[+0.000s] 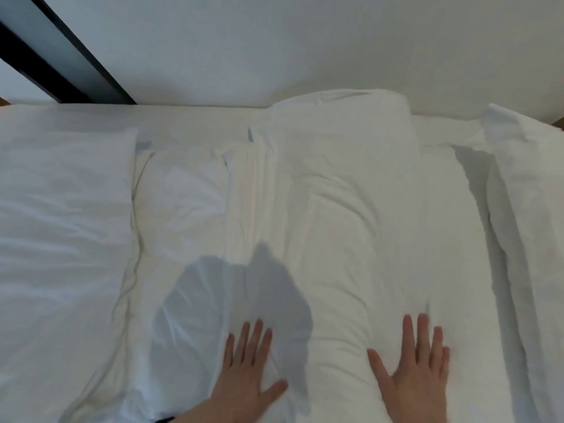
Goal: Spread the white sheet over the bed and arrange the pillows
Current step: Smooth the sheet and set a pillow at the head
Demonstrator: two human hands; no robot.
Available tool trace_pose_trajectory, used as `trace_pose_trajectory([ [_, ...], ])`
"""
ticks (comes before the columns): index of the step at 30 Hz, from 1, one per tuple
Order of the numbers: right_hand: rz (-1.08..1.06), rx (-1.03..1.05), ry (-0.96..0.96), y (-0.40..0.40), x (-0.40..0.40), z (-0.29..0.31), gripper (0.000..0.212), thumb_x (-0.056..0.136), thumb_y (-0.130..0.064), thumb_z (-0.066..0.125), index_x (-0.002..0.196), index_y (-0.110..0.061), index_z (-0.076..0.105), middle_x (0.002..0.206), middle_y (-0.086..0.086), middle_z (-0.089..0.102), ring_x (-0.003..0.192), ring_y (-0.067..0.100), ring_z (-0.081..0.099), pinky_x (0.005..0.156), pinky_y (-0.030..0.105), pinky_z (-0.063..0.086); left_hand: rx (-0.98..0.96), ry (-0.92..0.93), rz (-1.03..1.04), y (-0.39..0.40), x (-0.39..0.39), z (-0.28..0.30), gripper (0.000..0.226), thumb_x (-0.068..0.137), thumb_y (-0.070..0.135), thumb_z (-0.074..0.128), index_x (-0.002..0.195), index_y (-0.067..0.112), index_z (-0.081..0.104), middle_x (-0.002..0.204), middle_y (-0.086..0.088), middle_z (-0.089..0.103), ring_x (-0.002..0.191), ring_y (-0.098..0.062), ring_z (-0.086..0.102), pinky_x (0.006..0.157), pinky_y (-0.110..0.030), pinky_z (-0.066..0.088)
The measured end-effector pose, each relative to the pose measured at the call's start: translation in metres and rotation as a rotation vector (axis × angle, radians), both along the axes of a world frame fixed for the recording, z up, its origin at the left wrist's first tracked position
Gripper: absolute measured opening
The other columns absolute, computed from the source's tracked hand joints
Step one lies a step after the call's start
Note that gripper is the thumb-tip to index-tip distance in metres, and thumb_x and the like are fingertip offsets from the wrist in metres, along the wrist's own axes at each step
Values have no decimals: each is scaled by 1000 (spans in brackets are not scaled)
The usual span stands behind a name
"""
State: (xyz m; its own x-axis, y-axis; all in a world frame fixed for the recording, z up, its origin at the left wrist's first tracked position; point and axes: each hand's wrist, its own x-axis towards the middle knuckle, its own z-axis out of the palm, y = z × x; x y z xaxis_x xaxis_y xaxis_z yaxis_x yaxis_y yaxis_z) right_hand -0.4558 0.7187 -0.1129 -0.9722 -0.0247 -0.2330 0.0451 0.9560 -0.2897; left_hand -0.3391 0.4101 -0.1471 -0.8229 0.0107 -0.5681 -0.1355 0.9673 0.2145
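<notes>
1. The white sheet lies bunched in a long, wrinkled ridge across the bed, between what look like pillows.
2. Left hand and right hand rest flat on it, fingers spread, gripping nothing.

I see a plain white wall behind, with 1 dark slanted frame at upper left.

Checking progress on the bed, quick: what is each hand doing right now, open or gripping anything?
Left hand: open, fingers straight, flat on the white sheet.
Right hand: open, fingers spread, flat on the same sheet, gripping nothing.
</notes>
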Motion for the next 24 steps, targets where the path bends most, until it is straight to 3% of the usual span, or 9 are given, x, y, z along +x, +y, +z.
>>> trace_pose_trajectory([
  [2, 8, 2, -29, -4, -4, -7, 100, 84, -82, 28, 162, -20, 19, 170, 5, 8, 156, 36, 4, 122, 61, 12, -43, -45, -3, 1, -11, -15, 101, 87, 85, 35, 158, 13, 35, 167, -12, 26, 154, -31, 16, 113, -56, 20],
  [4, 3, 7, -51, -10, -13, -9, 100, 84, -79, 34, 163, -23, 10, 171, 3, 2, 156, 37, -2, 123, 61, 9, -76, -98, -18, 3, -32, -18, 105, 85, 88, 29, 162, 18, 23, 169, -12, 19, 156, -28, 1, 115, -55, 14],
  [6, 2, -12, -68, -13, -17, -2, 99, 85, -76, 39, 163, -25, 7, 171, 2, -1, 156, 37, -3, 124, 58, 6, -97, -170, -55, 2, -50, -14, 109, 82, 90, 26, 161, 25, -13, 168, -8, -20, 152, -24, -27, 121, -54, -5],
  [8, 3, -70, -72, -8, -15, 13, 97, 87, -72, 47, 162, -26, 8, 171, -1, 0, 156, 34, 0, 125, 53, 7, -97, -322, -10, 6, -57, 5, 112, 80, 89, 29, 155, 28, -28, 161, -1, -37, 151, -25, -31, 123, -55, -10],
  [13, -213, -453, -104, 20, -18, 64, 104, 83, -47, 77, 161, -18, 15, 165, 7, 21, 150, 20, 20, 118, 43, 27, -2, -464, 126, 47, -24, 67, 95, 88, 72, 45, 162, 35, -3, 170, 3, -14, 157, -31, -10, 125, -57, 5],
  [16, -389, -646, -364, 36, -33, 90, 100, 76, -38, 87, 156, -21, 30, 155, 4, 42, 139, 19, 42, 115, 38, 35, 105, -584, 67, 75, -4, 113, 91, 85, 64, 57, 161, 33, 18, 170, -3, 13, 155, -30, 16, 125, -45, 18],
  [19, -386, -811, -628, 38, -48, 110, 83, 66, -35, 92, 138, -26, 50, 131, -2, 65, 115, 18, 65, 105, 45, 50, 238, -462, 247, 95, -11, 158, 80, 86, 62, 61, 155, 29, 37, 161, -2, 38, 145, -22, 40, 117, -29, 31],
  [22, -287, -868, -697, 22, -55, 132, 71, 74, -13, 87, 135, -23, 52, 123, -4, 69, 110, 16, 67, 100, 43, 53, 379, -268, 416, 112, -28, 201, 81, 86, 63, 64, 155, 34, 32, 159, 12, 33, 143, -12, 38, 120, -29, 29],
  [24, -234, -909, -702, 5, -54, 146, 69, 76, -5, 83, 135, -23, 52, 122, -2, 70, 109, 17, 69, 98, 44, 56, 525, -195, 508, 125, -36, 232, 90, 76, 69, 70, 153, 41, 31, 152, 24, 32, 138, -4, 39, 119, -32, 34],
])
